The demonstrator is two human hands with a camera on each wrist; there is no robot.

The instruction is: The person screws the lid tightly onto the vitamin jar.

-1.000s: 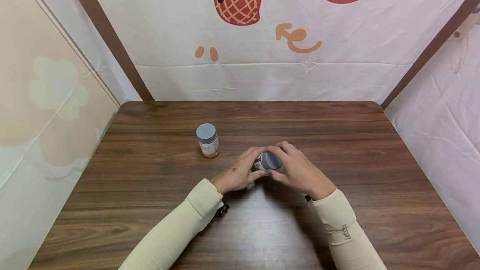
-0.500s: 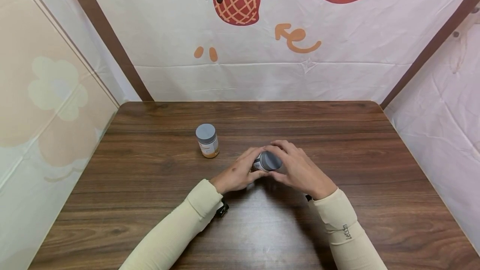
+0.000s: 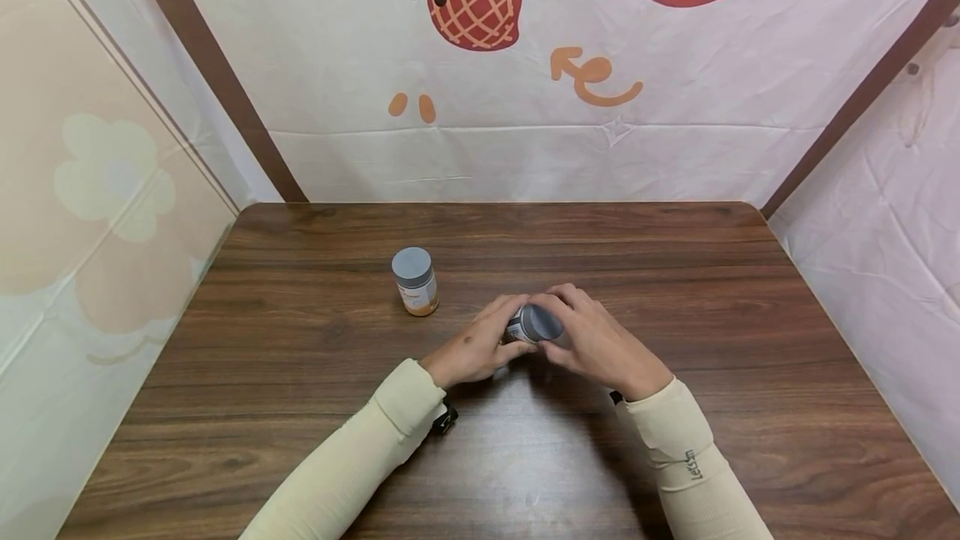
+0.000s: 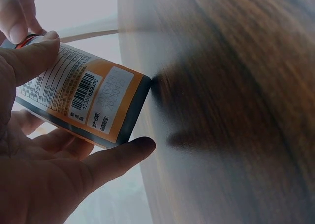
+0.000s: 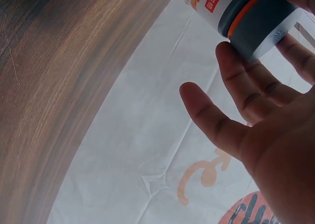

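Observation:
A small jar with a dark grey lid is tilted between both hands near the middle of the table. My left hand grips its body, thumb on one side and fingers on the other. The jar's label shows orange, white and a barcode in the left wrist view, its dark base close over the tabletop. My right hand holds the lid between thumb and fingers. An orange ring runs along the lid's lower edge in the right wrist view, where one finger stands away from the jar.
A second jar with a grey lid and a white and orange label stands upright on the wooden table, back left of the hands. A printed white cloth hangs behind the table's far edge.
The right hand's fingers shift slightly at the lid. The left hand, the gripped jar and the standing jar keep their places.

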